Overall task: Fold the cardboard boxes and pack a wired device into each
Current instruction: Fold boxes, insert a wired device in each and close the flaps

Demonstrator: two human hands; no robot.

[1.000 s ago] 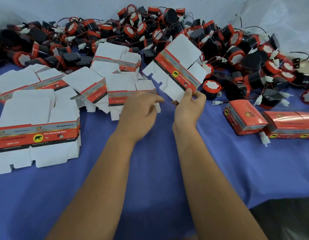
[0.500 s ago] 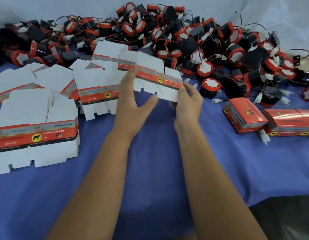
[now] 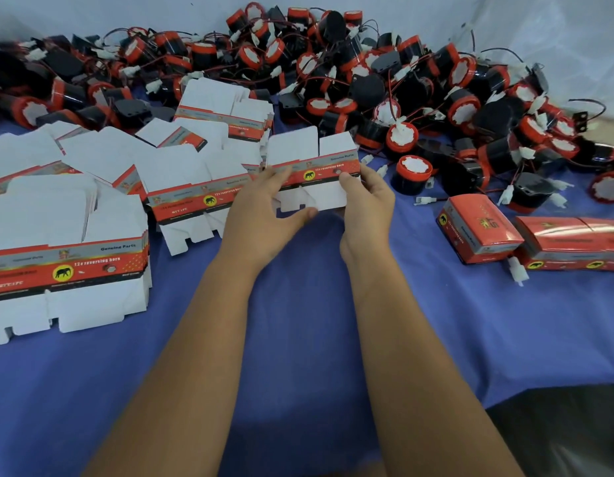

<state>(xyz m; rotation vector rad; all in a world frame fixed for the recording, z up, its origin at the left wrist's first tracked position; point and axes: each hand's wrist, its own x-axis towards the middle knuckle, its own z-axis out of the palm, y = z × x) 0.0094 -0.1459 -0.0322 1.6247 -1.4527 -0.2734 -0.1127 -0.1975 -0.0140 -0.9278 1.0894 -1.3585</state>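
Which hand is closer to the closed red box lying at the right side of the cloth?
The right hand. It holds the flat box by its right end, on the side toward the closed red box. The left hand holds the flat box's left end, farther away.

A blue cloth (image 3: pixel 298 304) covers the table and reaches from the near edge to the far side. Behind it stands a pale, whitish backdrop (image 3: pixel 92 15), wrinkled at the upper right. At the lower right corner, past the cloth's edge, lies a dark area (image 3: pixel 567 432); its nature cannot be determined.
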